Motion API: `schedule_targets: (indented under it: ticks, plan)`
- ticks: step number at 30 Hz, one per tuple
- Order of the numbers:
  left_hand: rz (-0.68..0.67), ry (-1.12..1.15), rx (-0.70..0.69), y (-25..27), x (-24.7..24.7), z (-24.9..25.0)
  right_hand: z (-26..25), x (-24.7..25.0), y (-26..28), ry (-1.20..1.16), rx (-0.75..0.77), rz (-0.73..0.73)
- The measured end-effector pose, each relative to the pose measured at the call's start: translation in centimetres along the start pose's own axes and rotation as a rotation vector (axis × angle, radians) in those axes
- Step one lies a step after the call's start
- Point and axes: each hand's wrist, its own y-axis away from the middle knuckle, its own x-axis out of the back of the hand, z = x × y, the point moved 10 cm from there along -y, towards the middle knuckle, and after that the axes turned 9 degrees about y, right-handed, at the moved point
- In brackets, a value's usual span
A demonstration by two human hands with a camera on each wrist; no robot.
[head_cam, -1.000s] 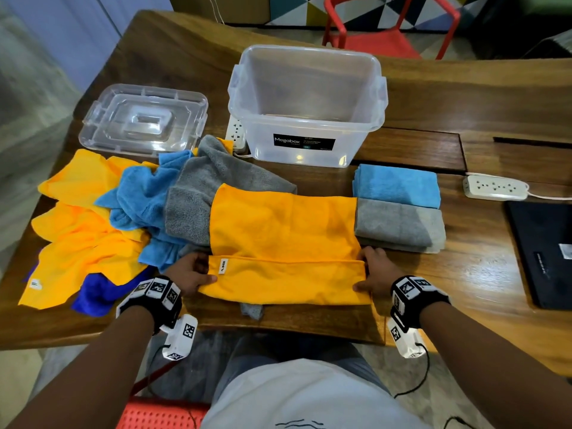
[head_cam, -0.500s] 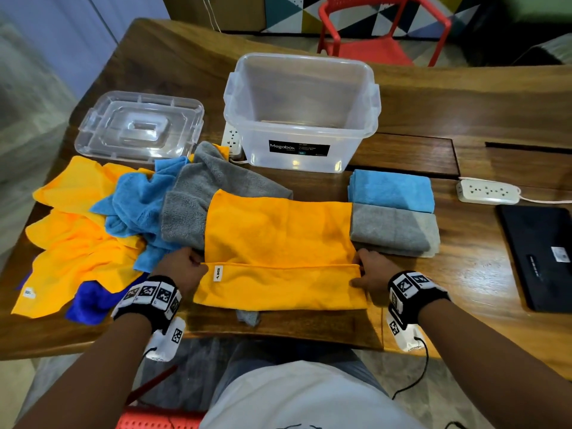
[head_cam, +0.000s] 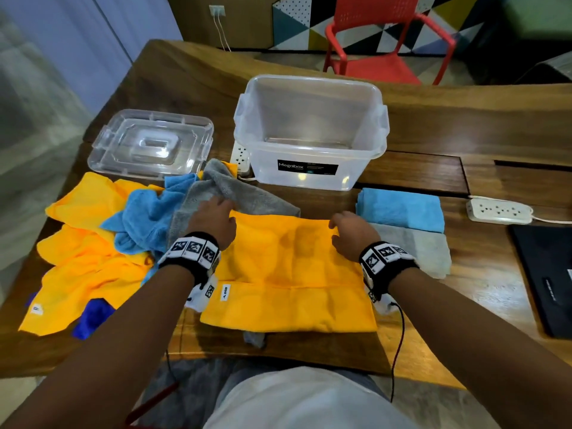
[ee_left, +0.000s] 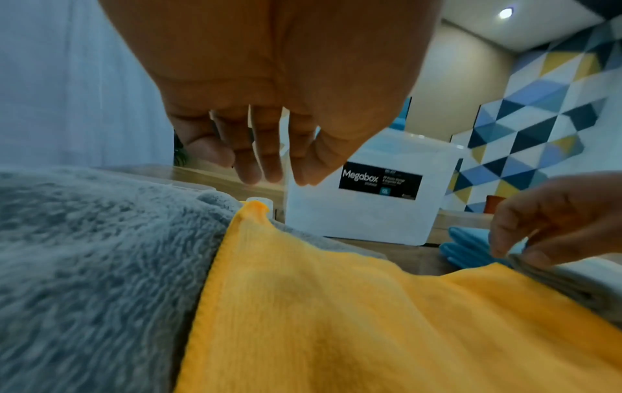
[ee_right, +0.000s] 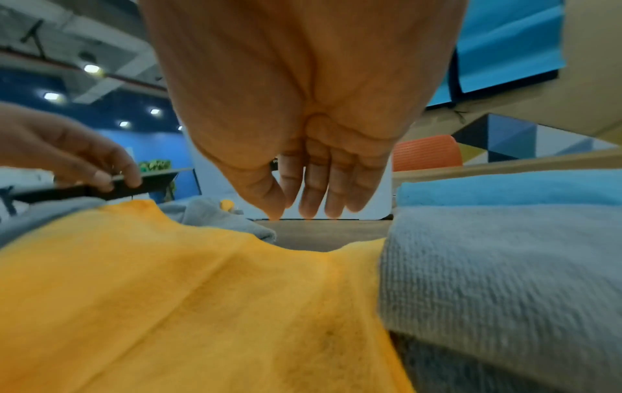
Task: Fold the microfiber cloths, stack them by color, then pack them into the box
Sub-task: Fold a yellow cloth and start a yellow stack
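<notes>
An orange cloth lies flat near the table's front edge, its near third folded over. My left hand hovers over its far left corner and my right hand over its far right corner. In the wrist views the fingers of the left hand and the right hand hang straight just above the orange cloth and hold nothing. A folded blue cloth and a folded grey cloth lie to the right. The clear box stands behind, with nothing in it.
Unfolded cloths are heaped at the left: grey, light blue, orange, dark blue. The box lid lies at the back left. A power strip and a black flat device are at the right.
Both hands have let go of the folded near edge and moved away from me to the cloth's far corners. The cloth lies as it did.
</notes>
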Motion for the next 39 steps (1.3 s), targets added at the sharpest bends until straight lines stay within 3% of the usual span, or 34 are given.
schedule_targets:
  ticks: [3,7,11,17,23,27,34,39]
  plan:
    - [-0.080,-0.137,0.019,-2.1,-1.4,-0.9,0.8,-1.1,-1.6,0.297,-0.040,-0.099]
    - [-0.174,-0.219,0.063,-2.9,-2.5,-2.2,3.0,-2.5,-2.5,0.297,-0.125,-0.230]
    - [-0.150,-0.147,0.021,-3.2,-2.2,-2.2,3.3,-2.2,-3.1,0.281,-0.102,-0.152]
    - [0.018,0.118,-0.005,-1.5,0.9,-1.7,3.4,-0.3,-1.4,0.058,-0.042,0.041]
    - [0.048,0.201,-0.086,2.5,1.0,-3.4,4.2,-1.3,2.6,-0.038,-0.037,0.018]
    - [0.082,0.193,-0.104,5.3,0.6,-4.7,3.5,-1.8,5.1,0.042,0.007,0.042]
    - [0.021,0.276,0.016,9.0,-1.2,-6.8,3.0,-4.1,8.2,0.127,0.039,0.044]
    - [-0.161,0.333,0.143,11.1,-3.9,-7.8,3.7,-6.8,10.5,0.095,0.017,-0.056]
